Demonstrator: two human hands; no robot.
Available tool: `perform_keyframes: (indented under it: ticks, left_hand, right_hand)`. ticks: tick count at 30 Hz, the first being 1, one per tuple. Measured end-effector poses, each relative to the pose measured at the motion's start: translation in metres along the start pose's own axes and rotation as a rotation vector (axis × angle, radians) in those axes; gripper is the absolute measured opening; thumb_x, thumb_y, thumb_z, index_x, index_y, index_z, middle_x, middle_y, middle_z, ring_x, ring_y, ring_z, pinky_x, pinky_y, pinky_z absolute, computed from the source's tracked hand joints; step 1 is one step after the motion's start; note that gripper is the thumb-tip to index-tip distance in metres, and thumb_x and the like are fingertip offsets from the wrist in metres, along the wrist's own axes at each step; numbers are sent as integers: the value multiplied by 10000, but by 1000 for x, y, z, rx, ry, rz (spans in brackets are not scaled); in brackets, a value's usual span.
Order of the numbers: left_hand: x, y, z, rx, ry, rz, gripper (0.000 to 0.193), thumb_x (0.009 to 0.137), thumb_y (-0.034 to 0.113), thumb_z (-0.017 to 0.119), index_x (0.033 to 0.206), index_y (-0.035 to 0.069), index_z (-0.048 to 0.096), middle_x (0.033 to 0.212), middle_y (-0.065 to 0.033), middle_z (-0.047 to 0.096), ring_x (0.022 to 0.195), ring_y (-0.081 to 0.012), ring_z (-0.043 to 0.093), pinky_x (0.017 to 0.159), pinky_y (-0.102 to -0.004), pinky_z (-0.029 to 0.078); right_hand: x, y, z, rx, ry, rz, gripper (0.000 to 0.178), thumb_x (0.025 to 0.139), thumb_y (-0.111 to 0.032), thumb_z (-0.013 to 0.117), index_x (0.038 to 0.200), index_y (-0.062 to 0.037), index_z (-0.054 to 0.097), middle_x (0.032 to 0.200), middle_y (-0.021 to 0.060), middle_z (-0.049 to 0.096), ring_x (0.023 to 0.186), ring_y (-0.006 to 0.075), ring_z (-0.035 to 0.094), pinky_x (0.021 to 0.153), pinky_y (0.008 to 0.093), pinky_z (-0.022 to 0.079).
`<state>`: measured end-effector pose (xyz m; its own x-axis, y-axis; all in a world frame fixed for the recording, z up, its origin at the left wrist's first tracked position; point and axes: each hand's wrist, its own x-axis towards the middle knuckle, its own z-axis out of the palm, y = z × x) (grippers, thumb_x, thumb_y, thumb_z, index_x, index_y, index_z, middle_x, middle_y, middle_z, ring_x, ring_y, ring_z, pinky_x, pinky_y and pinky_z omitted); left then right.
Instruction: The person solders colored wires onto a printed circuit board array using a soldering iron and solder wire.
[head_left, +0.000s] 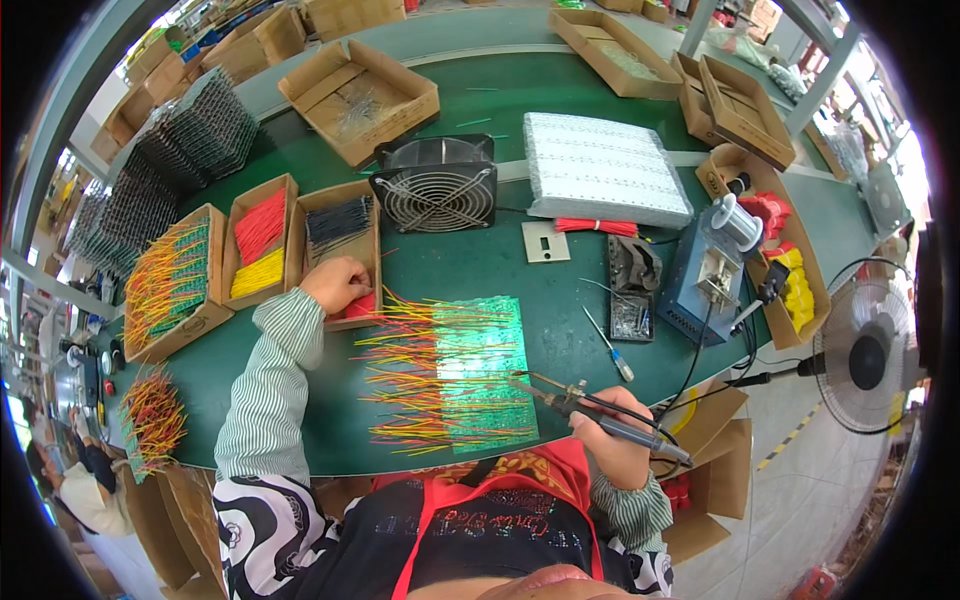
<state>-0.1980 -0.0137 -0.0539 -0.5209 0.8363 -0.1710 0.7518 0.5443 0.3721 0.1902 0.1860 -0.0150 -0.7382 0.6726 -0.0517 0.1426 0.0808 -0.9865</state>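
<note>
My left hand [340,285] reaches into a cardboard box [376,225] that holds black wires [337,222] and, under my fingers, red wires [362,306]. Its fingers are bent together over the red ones; whatever they pinch is hidden. In my right hand [617,445] is a soldering iron [632,432] with a solder feed tube, its tip pointing left at the edge of a green circuit board panel [487,380]. Rows of red and yellow wires [405,375] stick out from the panel's left side.
Boxes of wires [260,235] and wired boards [172,285] stand left. A fan [436,185], a white bubble-wrapped stack [605,170] and a blue solder station [705,270] with a spool sit behind. A screwdriver [610,345] lies right of the panel.
</note>
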Motion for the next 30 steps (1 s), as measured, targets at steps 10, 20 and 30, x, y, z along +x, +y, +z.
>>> perform_keyframes:
  ticks: [10,20,30]
  left_hand:
    - [-14,10,-1,78,36,0,143,782,167,622,802,28,597,854,-155,583,851,-330,568,741,-404,448]
    - [-13,4,3,67,19,21,164,798,159,620,857,12,579,824,-173,606,823,-339,584,715,-410,456]
    - [-21,9,-2,-180,110,-23,141,844,99,589,929,-14,592,712,-94,597,592,-155,581,499,-293,455]
  right_hand:
    - [1,-1,3,23,-22,-70,167,707,-32,710,830,24,612,682,23,609,592,36,523,523,197,430]
    - [-6,4,-2,51,-3,-40,159,709,-42,708,821,18,612,681,26,612,582,43,528,532,199,436]
    - [-8,-3,-6,26,7,-49,156,703,-35,704,818,20,614,691,31,612,602,50,543,546,203,445]
